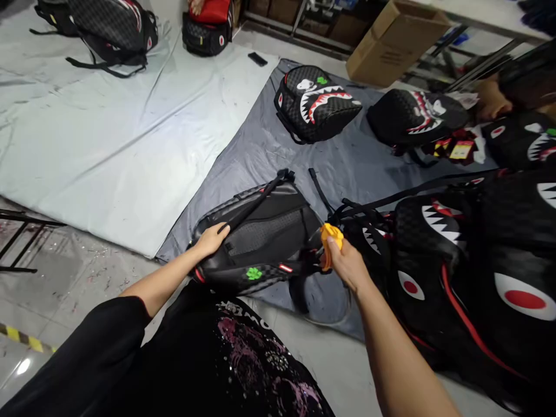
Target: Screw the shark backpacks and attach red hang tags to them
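Observation:
A black backpack (269, 231) lies with its padded back panel up on the grey sheet, close in front of me. A green clover patch and a small red-and-white label show on its near strap. My left hand (211, 239) grips the backpack at its left end, beside a shoulder strap. My right hand (347, 260) is closed around an orange-yellow hand tool (330, 236), held at the backpack's right end. The tool's exact kind and its working tip are hard to make out. A thin clear loop curves on the sheet below it.
Backpacks with shark mouths (319, 104) stand across the grey sheet (256, 150), and several are piled at right (434, 243). A white sheet (108, 133) spreads left, with a phone (258, 58) at its far edge. A cardboard box (393, 43) and another person's hand (495, 104) are beyond.

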